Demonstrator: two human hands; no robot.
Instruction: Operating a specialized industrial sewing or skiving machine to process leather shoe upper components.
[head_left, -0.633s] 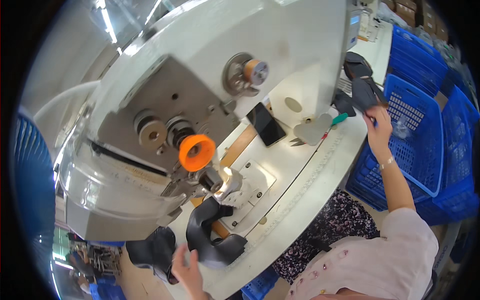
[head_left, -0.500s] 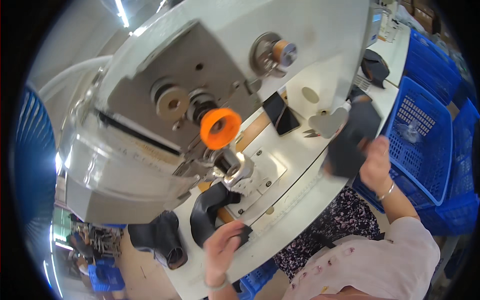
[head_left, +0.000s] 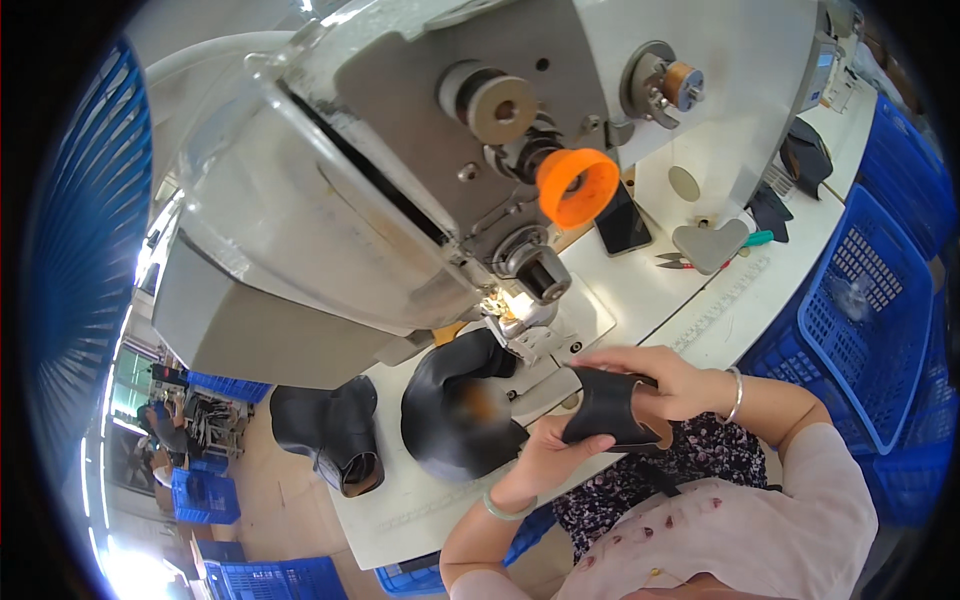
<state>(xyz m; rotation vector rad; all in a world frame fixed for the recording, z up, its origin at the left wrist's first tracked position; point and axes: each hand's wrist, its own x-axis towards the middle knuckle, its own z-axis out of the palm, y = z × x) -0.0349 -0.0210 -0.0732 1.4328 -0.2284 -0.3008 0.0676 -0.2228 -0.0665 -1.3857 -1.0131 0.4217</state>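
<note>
Both hands are closed on a curved black leather shoe-upper piece (head_left: 603, 408) with a tan inner side, held above the table's near edge. My left hand (head_left: 545, 458) grips its left end, thumb lying across the leather. My right hand (head_left: 672, 385) has its fingers along the top edge and partly inside the curve. To the left of my hands, another black leather upper (head_left: 430, 435) rests on the table beside the needle area of a sewing machine (head_left: 530, 345). Part of its middle looks blurred.
A black boot-shaped upper (head_left: 330, 425) sits at the table's left edge. Beyond my hands lie a phone (head_left: 625, 225), thread snips (head_left: 675, 262) and a grey heart-shaped piece (head_left: 708, 245). Blue crates (head_left: 850, 330) stand at the right. A blue fan (head_left: 95, 220) is at far left.
My right hand has brought a black leather piece from the table's right side to in front of me. My left hand has moved right and taken hold of it. The view has shifted.
</note>
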